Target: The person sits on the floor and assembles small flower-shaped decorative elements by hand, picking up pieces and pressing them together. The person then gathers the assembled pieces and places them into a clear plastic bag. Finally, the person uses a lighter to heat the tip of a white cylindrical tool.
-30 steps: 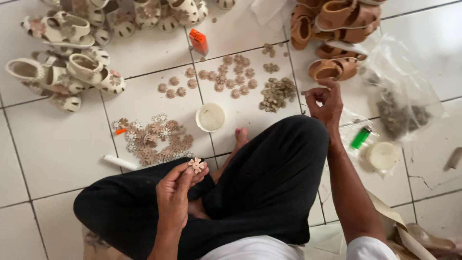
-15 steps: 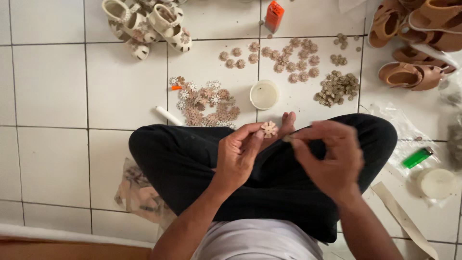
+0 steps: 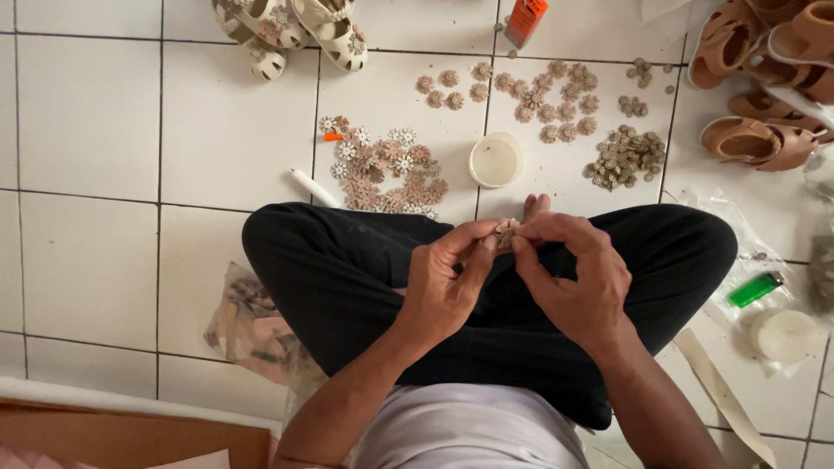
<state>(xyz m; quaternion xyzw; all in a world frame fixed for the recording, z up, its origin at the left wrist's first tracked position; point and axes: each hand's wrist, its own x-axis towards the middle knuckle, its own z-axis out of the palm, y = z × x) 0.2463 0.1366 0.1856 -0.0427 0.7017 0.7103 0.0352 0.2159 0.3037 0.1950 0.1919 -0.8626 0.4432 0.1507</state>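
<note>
A small flower ornament (image 3: 506, 234) sits pinched between left hand (image 3: 443, 282) and right hand (image 3: 573, 278) fingertips.

Both forearms reach forward over the crossed legs, and the hands meet at the middle. The left hand (image 3: 443, 282) curls inward with thumb and fingertips pinched together. The right hand (image 3: 573, 278) mirrors it, its fingers bent, fingertips touching the left's.

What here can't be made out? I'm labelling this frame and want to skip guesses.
Head view:
- Flower piece: mostly covered by the fingertips of the left hand and right hand.
- Orange bottle: cut by the top edge.
- White sandals: cut by the top edge.
- Plastic bag: contents blurred.
</note>
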